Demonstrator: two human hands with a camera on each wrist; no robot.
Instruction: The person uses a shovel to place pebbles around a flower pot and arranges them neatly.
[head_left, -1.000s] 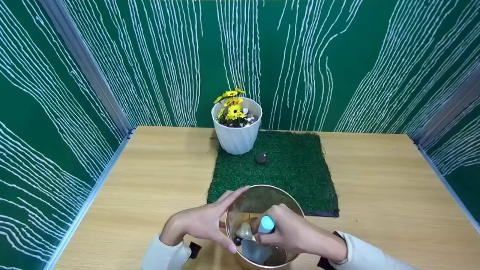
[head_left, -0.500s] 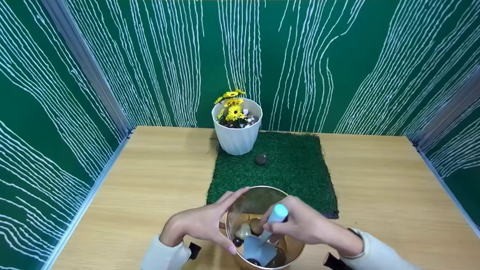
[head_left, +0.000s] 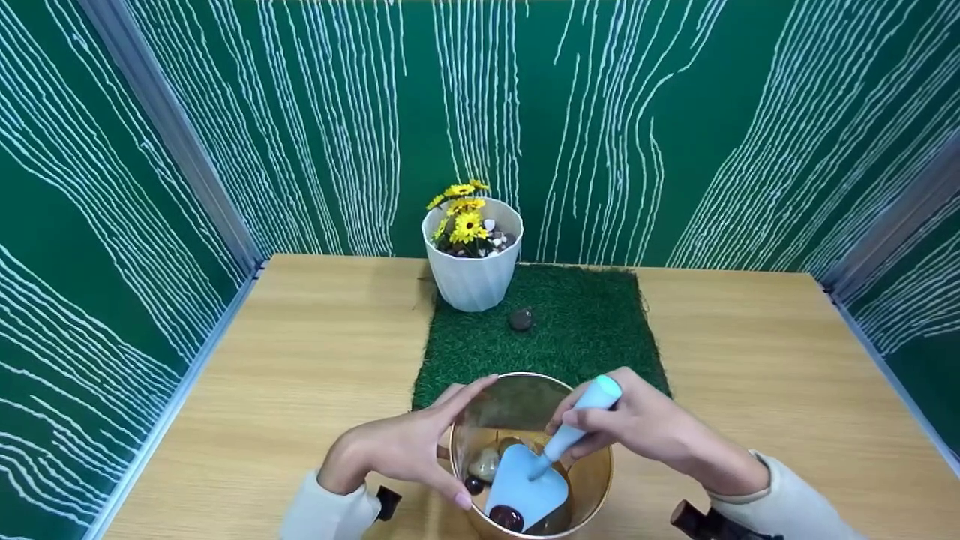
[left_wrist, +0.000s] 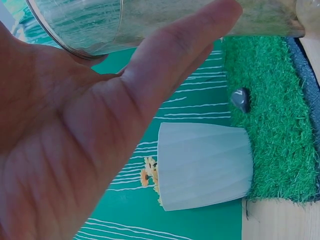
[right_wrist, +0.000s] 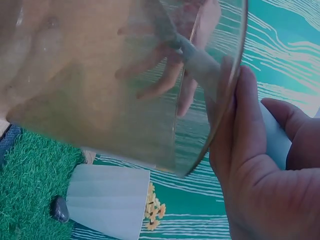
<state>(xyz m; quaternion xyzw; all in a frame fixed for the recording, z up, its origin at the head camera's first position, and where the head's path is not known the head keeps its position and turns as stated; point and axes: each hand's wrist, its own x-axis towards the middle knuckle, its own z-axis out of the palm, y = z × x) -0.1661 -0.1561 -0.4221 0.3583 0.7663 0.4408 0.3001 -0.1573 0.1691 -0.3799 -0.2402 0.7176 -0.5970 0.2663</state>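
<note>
In the head view my right hand (head_left: 645,427) grips the handle of a small light-blue hand trowel (head_left: 574,431), its blade tilted down inside an amber glass vase (head_left: 598,487). A shiny dark reddish stone (head_left: 506,517) lies at the blade's tip. My left hand (head_left: 409,442) holds the vase's left side, thumb at the near rim and fingers reaching along the far side. Beside the blade, inside the vase, sit a pale grey stone (head_left: 484,465) and a small dark stone (head_left: 474,485). From the right wrist, the trowel handle (right_wrist: 275,137) shows between thumb and fingers.
A green turf mat (head_left: 585,322) lies behind the vase on the wooden table (head_left: 322,337). On it are a dark stone (head_left: 520,319) and, at its back left corner, a white pot (head_left: 474,281) with yellow flowers (head_left: 467,225) and pebbles. Green walls (head_left: 555,112) enclose the table.
My right hand has moved up and to the right, tipping the trowel handle over. The blade has turned more face-up, and the dark reddish stone now shows at its tip. My left hand stays put.
</note>
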